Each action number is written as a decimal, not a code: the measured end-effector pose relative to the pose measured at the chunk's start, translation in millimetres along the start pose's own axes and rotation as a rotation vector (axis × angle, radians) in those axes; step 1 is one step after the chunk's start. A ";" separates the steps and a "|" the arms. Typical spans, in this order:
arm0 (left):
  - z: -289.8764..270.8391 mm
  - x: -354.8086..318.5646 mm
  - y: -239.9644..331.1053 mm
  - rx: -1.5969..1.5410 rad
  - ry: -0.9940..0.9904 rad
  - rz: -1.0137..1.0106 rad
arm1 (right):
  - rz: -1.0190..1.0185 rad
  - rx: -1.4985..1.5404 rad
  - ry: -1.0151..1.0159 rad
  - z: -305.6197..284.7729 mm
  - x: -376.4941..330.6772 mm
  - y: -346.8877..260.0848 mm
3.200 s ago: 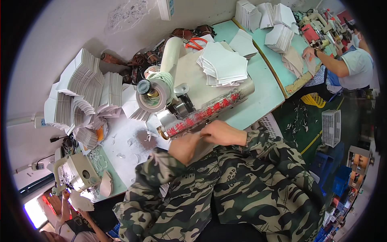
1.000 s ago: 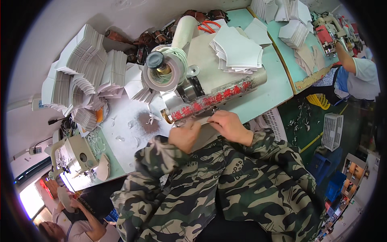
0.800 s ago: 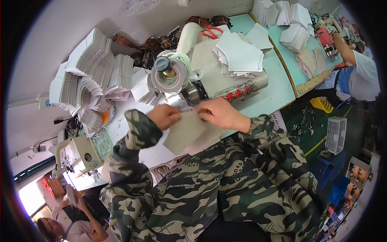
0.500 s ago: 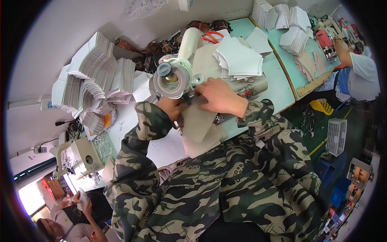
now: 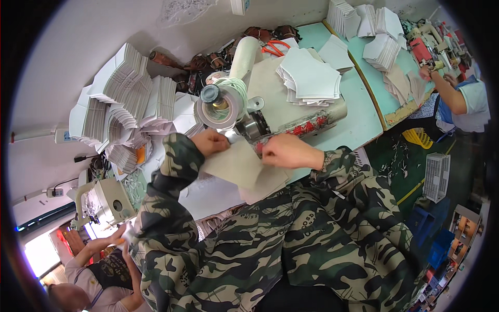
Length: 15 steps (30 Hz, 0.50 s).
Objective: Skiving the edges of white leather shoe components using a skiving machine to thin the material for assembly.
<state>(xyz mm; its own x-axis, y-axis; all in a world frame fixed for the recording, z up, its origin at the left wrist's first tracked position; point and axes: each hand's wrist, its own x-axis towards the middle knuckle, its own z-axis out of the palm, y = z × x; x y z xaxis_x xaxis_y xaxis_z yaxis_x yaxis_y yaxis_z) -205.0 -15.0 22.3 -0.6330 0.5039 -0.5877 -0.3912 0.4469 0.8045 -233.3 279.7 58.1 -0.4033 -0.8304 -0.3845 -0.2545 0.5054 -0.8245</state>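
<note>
A flat beige sheet-like piece (image 5: 234, 162) lies tilted in front of the machine head. At its upper left edge my left hand (image 5: 209, 142) is closed, thumb and fingers pinching it. My right hand (image 5: 292, 151) is curled at the piece's right edge, fingers pressed together, fingertips partly hidden. Just beyond the hands stands a cream-armed machine (image 5: 245, 56) with a dark metal head (image 5: 253, 125). A round reel of pale cord or tape (image 5: 224, 105) sits on the machine. Under the held piece, more pinkish-beige pieces (image 5: 266, 188) lie near my lap.
Bundles of white cut pieces (image 5: 120, 75) are stacked at the left. More white pieces (image 5: 309, 78) rest behind the machine's bed, near red-handled pliers (image 5: 275, 48). A second machine (image 5: 106, 202) stands lower left. Co-workers sit at lower left and far right. A yellow basket (image 5: 417, 137) is on the floor.
Both hands have come toward me from the machine head, bringing the beige piece out and turning it leftward. The right hand has curled, and the red-marked machine bed now shows.
</note>
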 end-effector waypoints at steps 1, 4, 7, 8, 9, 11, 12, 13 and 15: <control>-5.5 -0.2 4.4 -0.001 0.007 -0.003 | -0.085 -0.191 0.185 -2.7 1.7 1.8; -15.1 26.3 42.7 0.139 -0.030 -0.021 | -0.024 -0.155 0.275 -24.7 -7.4 7.8; 1.2 28.9 21.0 0.772 0.652 0.564 | -0.155 -0.381 0.448 -26.7 9.1 -11.2; 20.0 10.9 65.5 0.758 0.621 0.469 | -0.095 -0.399 0.430 -33.4 11.3 -4.6; 27.7 26.5 55.3 0.387 0.494 0.336 | -0.035 -0.415 0.411 -41.5 11.2 4.8; 47.0 12.9 63.1 0.586 0.566 0.327 | -0.027 -0.391 0.357 -56.3 7.0 11.1; 67.4 12.3 54.7 0.817 0.445 0.226 | -0.182 -0.426 0.545 -68.3 -4.9 11.5; 92.9 11.4 43.9 1.043 0.327 0.114 | -0.350 -0.460 0.728 -81.8 -14.8 7.7; 150.7 13.8 35.9 1.091 0.480 0.307 | -0.278 -0.619 0.858 -112.8 -43.9 3.6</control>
<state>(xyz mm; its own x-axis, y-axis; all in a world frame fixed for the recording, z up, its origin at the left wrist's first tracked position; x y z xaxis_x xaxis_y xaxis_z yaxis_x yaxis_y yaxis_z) -127.1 119.4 30.2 -0.8716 0.4777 -0.1102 0.4350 0.8573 0.2752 -315.7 344.5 118.8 -0.6805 -0.6152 0.3980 -0.7325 0.5554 -0.3938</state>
